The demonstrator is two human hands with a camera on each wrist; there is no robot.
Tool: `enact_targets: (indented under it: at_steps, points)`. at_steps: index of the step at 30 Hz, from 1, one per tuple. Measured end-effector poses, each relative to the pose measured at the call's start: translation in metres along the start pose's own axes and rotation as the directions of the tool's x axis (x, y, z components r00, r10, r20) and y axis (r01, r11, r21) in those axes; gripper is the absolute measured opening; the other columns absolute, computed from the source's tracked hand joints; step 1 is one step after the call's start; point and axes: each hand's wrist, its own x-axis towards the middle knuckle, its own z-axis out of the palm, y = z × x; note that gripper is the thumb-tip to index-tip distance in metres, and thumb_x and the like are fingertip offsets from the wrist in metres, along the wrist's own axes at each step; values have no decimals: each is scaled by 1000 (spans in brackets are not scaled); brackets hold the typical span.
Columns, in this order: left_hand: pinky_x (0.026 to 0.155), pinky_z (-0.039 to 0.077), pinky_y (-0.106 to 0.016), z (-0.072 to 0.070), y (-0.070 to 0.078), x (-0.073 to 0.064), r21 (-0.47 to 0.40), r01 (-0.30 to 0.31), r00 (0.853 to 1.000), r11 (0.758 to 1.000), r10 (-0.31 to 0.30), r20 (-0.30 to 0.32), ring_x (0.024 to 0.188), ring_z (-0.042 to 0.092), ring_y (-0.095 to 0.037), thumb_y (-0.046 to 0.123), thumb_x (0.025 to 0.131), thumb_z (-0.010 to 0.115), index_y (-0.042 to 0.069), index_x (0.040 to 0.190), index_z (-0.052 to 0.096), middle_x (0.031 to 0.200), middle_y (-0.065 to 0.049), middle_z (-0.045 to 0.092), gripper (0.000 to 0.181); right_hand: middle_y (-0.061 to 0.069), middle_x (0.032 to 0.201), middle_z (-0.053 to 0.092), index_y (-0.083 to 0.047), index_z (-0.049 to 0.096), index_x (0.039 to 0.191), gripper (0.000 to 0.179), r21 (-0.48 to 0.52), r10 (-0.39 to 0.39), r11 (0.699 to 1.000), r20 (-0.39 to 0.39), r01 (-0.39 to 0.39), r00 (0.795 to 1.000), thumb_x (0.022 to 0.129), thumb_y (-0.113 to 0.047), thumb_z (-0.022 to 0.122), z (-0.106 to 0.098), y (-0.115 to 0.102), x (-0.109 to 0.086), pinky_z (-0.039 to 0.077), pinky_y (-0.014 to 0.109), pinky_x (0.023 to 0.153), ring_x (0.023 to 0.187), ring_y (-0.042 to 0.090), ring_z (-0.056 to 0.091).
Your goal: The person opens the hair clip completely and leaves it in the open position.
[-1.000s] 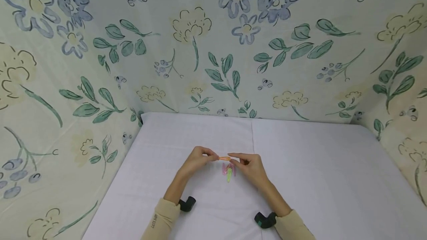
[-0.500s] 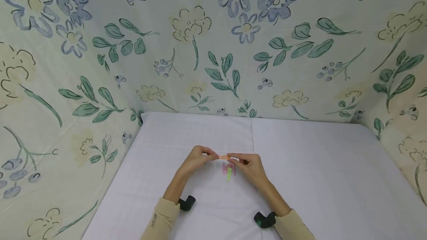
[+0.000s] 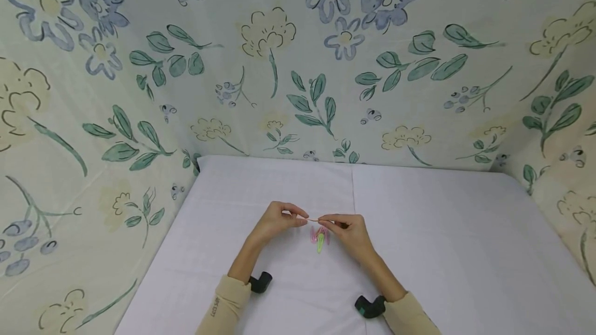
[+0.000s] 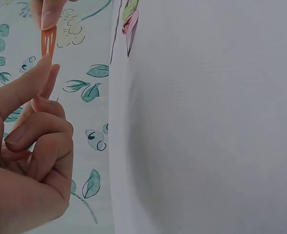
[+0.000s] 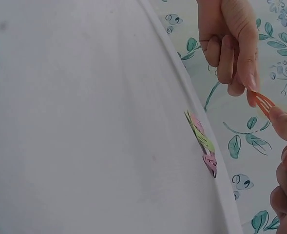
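An orange snap hair clip [image 4: 48, 41] is stretched between both hands, held up over the table. My left hand [image 3: 278, 220] pinches one end of it between thumb and index finger. At the other end, the thumb and fingertips of my right hand [image 3: 348, 229] pinch it. From the head the clip shows only as a thin edge; both wrist views show its slotted face. Just below the hands, a green snap hair clip [image 3: 320, 242] lies with several pink hair clips [image 5: 210, 165] in a small pile on the white cloth.
A white cloth [image 3: 442, 237] covers the table, with a fold line running through its middle. Floral fabric [image 3: 279, 66] hangs behind and at the sides. Each wrist carries a black camera mount [image 3: 370, 306] below the beige sleeves.
The orange hair clip has tilted from showing its face to showing its edge in the head view. My left fingertips have shifted a little on it; the pile has not moved.
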Motion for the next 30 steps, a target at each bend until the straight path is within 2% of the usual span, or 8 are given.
enact_targets:
  at_steps: [4,7,10,13,19,23,26,30]
  points:
    - [60,39,-20,2,2,0,59,-108,994,992,109,-11,62,46,-7,17,83,87,14,92,84,74,3,58,9,10,57,55,-6,83,97,10,17,21,1000,2,-21,1000,87,-5,81,-2,0,0,30,22,46,57,0,39]
    - [59,35,-19,5,2,2,139,-192,980,971,198,-28,67,45,-8,14,84,87,14,88,84,74,1,60,5,3,59,53,-8,84,98,10,37,69,997,-15,-68,998,87,-9,82,-2,0,0,30,22,47,57,1,39]
    - [59,33,-19,8,2,4,196,-242,966,950,256,-47,67,43,-8,13,83,87,12,86,84,73,0,57,4,-3,59,48,-10,84,98,10,55,113,992,-33,-111,993,87,-12,83,-4,-1,0,29,21,48,57,1,38]
    - [59,34,-19,10,3,5,220,-277,955,935,294,-47,67,42,-7,14,84,87,11,86,84,72,0,54,5,-4,59,48,-10,84,97,10,63,122,991,-47,-119,991,88,-14,83,-6,-2,0,29,21,48,55,1,37]
    - [59,32,-19,12,7,6,224,-366,925,903,380,-24,64,39,-6,13,85,86,8,86,84,68,-2,48,6,1,60,39,-8,84,94,8,82,71,994,-51,-66,996,86,-9,84,-12,-3,2,28,26,49,57,3,33]
    - [58,32,-18,12,8,8,230,-399,910,888,414,-20,62,39,-5,11,84,86,6,86,84,65,2,48,6,2,58,33,-8,84,90,6,94,54,994,-51,-49,997,84,-8,85,-14,-5,4,26,25,49,56,2,30]
    - [58,32,-18,13,10,12,216,-418,901,882,433,-26,62,39,-6,10,83,87,6,86,84,64,2,49,5,2,55,35,-8,83,87,4,84,33,996,-80,-27,996,84,-6,85,-14,-5,6,25,25,47,54,1,30]
    - [57,32,-19,15,10,19,202,-458,881,866,472,-25,61,40,-5,6,81,87,6,86,84,63,0,49,5,2,53,35,-5,83,86,5,50,-18,998,-139,25,990,83,0,84,-13,-5,9,24,25,45,52,0,29]
